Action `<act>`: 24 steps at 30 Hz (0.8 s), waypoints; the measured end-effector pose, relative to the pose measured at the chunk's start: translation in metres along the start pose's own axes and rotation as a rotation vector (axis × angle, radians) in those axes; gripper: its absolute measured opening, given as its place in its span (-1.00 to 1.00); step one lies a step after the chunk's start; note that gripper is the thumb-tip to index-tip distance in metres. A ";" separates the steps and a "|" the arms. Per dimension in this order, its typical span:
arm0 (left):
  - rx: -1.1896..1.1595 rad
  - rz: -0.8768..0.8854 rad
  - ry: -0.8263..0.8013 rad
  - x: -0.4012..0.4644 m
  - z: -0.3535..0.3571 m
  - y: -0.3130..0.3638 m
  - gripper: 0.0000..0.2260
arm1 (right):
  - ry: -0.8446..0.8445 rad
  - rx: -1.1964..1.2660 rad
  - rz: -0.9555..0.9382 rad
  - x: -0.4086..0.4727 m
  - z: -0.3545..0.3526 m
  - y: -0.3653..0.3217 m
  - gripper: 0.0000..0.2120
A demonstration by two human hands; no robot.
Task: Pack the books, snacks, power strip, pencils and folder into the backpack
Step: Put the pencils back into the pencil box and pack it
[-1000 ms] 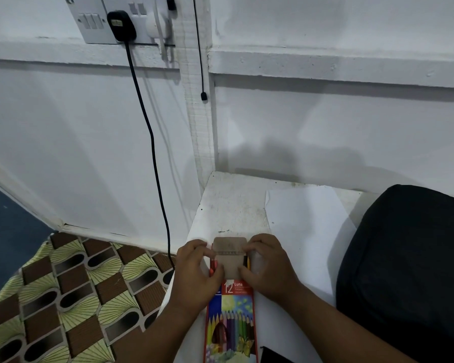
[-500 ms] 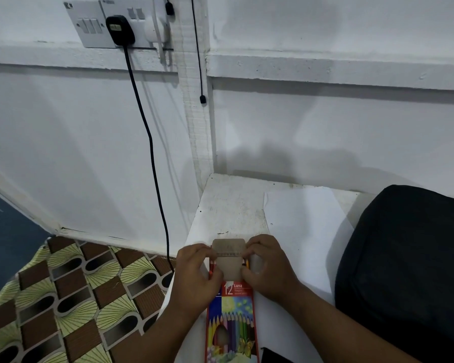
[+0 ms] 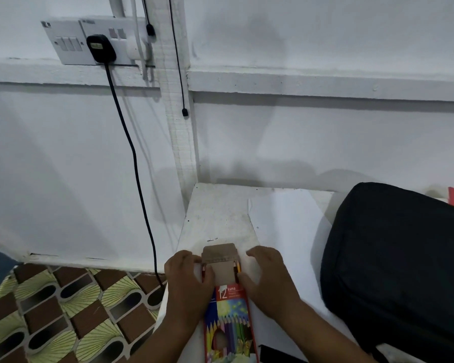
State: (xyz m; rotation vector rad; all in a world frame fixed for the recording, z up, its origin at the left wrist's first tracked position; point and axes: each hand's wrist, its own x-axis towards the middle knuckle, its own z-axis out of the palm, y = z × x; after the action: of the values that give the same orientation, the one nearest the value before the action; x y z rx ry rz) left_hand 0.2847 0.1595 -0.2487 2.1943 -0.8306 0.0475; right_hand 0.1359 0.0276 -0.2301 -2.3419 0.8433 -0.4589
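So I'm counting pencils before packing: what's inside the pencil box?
Inside the pencil box, coloured pencil tips show beside the open flap. The flap, box front and both hands hide the rest, so no count is possible.

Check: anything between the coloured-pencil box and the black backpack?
Head view: the right hand and a white paper sheet lie between the coloured-pencil box and black backpack.

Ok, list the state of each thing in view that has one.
pencil box: flat on the table, top flap open, pencil tips showing
left hand: holds the box's top left
right hand: holds the box's top right
backpack: lying on the table, looks closed
black plug: plugged into the wall socket
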 end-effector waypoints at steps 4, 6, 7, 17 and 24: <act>-0.009 0.021 -0.048 -0.004 0.001 -0.004 -0.60 | 0.017 -0.217 0.056 -0.023 0.009 -0.002 -0.47; -0.016 0.053 -0.075 -0.005 -0.001 -0.001 -0.58 | 0.028 -0.246 0.051 -0.028 0.014 -0.005 -0.49; -0.024 0.083 -0.099 -0.005 -0.002 0.000 -0.58 | 0.028 -0.251 0.053 -0.029 0.017 -0.007 -0.51; -0.281 0.078 -0.315 0.008 -0.019 0.023 -0.60 | 0.198 0.283 0.197 -0.035 0.016 -0.046 -0.79; -0.460 0.136 -0.413 0.010 -0.016 0.081 -0.66 | 0.402 0.633 0.334 -0.047 -0.037 -0.063 -0.75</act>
State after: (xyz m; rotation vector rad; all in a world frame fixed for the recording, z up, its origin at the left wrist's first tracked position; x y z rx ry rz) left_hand 0.2494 0.1254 -0.1814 1.7303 -1.0919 -0.4977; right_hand 0.1118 0.0821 -0.1668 -1.5182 1.0592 -0.9137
